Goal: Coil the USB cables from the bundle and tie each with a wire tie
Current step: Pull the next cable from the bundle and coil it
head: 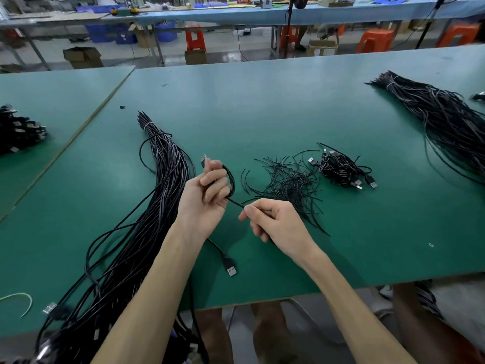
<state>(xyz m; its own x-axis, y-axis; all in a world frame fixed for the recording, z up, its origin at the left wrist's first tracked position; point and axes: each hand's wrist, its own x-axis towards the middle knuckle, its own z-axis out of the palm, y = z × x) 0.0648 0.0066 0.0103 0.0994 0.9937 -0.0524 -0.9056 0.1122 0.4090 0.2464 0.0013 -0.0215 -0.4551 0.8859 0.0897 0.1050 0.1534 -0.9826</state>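
Near edge: green table, matte mat top. The plug ends of the long cable bundle spill over the near left edge. One USB plug lies flat on the mat below the left wrist.

Mid-table: left hand raised, fingers curled round a small cable coil. Right hand just beside it, thumb and forefinger pinching a black strand that runs from the coil. Cable tail or tie, I cannot tell which.

Beyond the right hand: loose pile of wire ties. Just right of it, a heap of coiled cables.

Far right: second bundle, tied at its far end. An adjoining green table on the left carries a dark connector pile.

Room beyond: blue-topped bench, red stools, cardboard boxes, blue bins, and a glossy floor.
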